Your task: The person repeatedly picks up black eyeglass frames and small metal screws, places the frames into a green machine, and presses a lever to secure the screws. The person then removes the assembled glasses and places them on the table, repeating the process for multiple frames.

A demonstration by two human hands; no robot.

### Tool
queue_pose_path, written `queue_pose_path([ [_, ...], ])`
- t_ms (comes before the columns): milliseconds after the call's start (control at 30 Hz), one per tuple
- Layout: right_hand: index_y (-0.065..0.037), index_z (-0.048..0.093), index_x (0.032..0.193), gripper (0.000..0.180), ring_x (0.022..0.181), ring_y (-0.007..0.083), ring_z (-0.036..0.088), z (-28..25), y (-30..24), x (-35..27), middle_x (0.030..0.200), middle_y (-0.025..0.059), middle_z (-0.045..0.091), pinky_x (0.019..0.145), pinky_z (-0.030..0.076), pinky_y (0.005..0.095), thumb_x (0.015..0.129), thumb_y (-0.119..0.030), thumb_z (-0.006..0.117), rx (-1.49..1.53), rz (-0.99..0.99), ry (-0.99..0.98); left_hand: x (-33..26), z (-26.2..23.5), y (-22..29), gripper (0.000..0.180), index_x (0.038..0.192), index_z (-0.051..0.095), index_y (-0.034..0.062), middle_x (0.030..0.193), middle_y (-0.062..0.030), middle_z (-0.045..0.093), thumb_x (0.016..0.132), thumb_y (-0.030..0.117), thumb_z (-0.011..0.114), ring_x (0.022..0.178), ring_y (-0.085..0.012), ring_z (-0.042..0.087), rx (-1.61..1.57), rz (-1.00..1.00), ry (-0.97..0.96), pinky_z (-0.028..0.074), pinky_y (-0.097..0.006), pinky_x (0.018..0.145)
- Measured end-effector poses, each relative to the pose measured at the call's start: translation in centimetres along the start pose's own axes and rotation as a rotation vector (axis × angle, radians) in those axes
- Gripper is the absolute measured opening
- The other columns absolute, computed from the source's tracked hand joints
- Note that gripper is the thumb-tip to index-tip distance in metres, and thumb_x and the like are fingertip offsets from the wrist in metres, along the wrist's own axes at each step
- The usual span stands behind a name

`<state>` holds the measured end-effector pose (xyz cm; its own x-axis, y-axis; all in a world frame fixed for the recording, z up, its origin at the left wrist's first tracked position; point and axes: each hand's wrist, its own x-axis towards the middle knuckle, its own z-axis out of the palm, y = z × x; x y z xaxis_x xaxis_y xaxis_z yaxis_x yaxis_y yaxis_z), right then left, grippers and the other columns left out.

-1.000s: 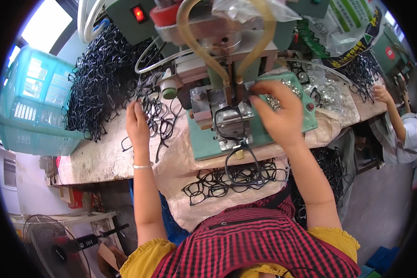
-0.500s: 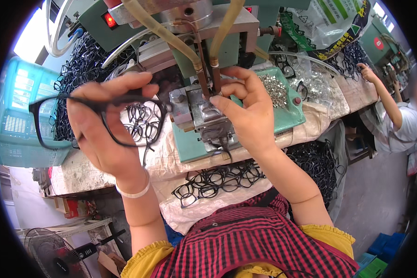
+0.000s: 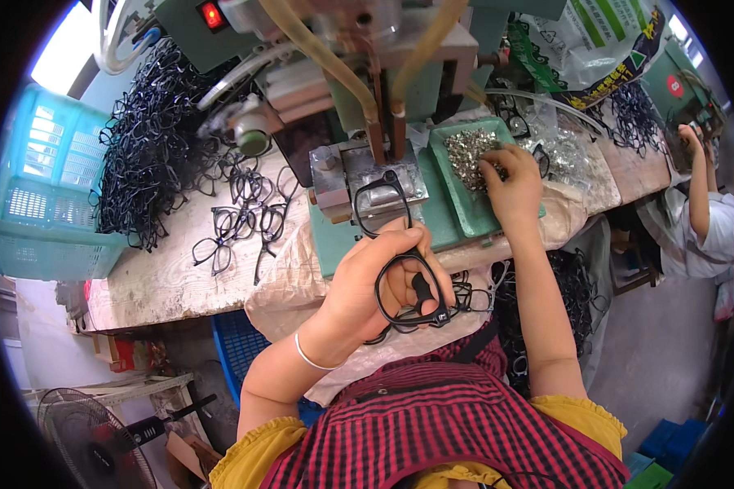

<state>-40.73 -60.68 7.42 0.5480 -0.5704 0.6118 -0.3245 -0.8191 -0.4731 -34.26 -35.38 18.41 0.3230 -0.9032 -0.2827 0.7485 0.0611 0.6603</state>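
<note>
A black eyeglass frame (image 3: 442,316) is in my left hand (image 3: 355,277), whose fingers close around its middle. One rim reaches up in front of the metal block (image 3: 332,181) of a bench machine, and the other rim circles my fingers. Two copper-coloured electrodes (image 3: 374,143) come down over the block, just beyond the eyeglass frame. To the right, my right hand (image 3: 520,189) dips its bent fingertips into a heap of small shiny metal parts (image 3: 467,155) in a green tray (image 3: 485,218). Whatever those fingertips pinch is too small to make out.
Black eyeglass frames (image 3: 151,138) are piled at the left beside a turquoise crate (image 3: 37,236); several lie loose (image 3: 240,213) on the bench. More frames (image 3: 470,297) rest on cloth before me. A co-worker (image 3: 697,216) sits at the far right. Hoses (image 3: 322,61) hang above.
My left hand has brought the eyeglass frame rightward and down, in front of the block. My right hand has left the electrodes and moved right to the metal parts. The view has shifted slightly.
</note>
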Motion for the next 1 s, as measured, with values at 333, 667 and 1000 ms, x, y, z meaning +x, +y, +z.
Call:
queue_pose_path([
  [333, -0.006, 0.072, 0.102, 0.018, 0.086, 0.0283, 0.069, 1.3, -0.6, 0.4, 0.092, 0.0127, 0.072, 0.077, 0.053, 0.0356, 0.089, -0.018, 0.068, 0.162, 0.144, -0.08, -4.2, -4.4, -2.9, 0.035, 0.107, 0.051, 0.0016, 0.084, -0.0226, 0.068, 0.103, 0.036, 0.047, 0.069, -0.027, 0.066, 0.196, 0.177, 0.045, 0.055, -0.035, 0.06],
  [667, 0.0, 0.069, 0.101, 0.011, 0.086, 0.0107, 0.062, 1.9, -1.3, 0.9, 0.094, 0.004, 0.069, 0.081, 0.048, 0.0235, 0.091, -0.003, 0.064, 1.084, 0.509, 0.112, -9.1, -10.6, 6.4, 0.003, 0.089, 0.07, -0.0014, 0.09, -0.0061, 0.068, 0.086, 0.0, 0.07, 0.081, -0.0141, 0.061, 1.092, 0.927, 0.992, 0.047, -0.025, 0.076],
  [1000, 0.001, 0.071, 0.098, 0.015, 0.088, 0.0126, 0.065, -4.9, -2.2, -3.3, 0.093, 0.0052, 0.072, 0.085, 0.048, 0.0261, 0.083, -0.003, 0.071, 0.31, 0.219, 0.018, -4.7, -21.0, 2.5, 0.015, 0.081, 0.071, 0.0064, 0.096, -0.0111, 0.063, 0.068, 0.0, 0.074, 0.094, -0.0327, 0.057, 1.962, 0.632, 1.124, 0.047, -0.041, 0.085],
])
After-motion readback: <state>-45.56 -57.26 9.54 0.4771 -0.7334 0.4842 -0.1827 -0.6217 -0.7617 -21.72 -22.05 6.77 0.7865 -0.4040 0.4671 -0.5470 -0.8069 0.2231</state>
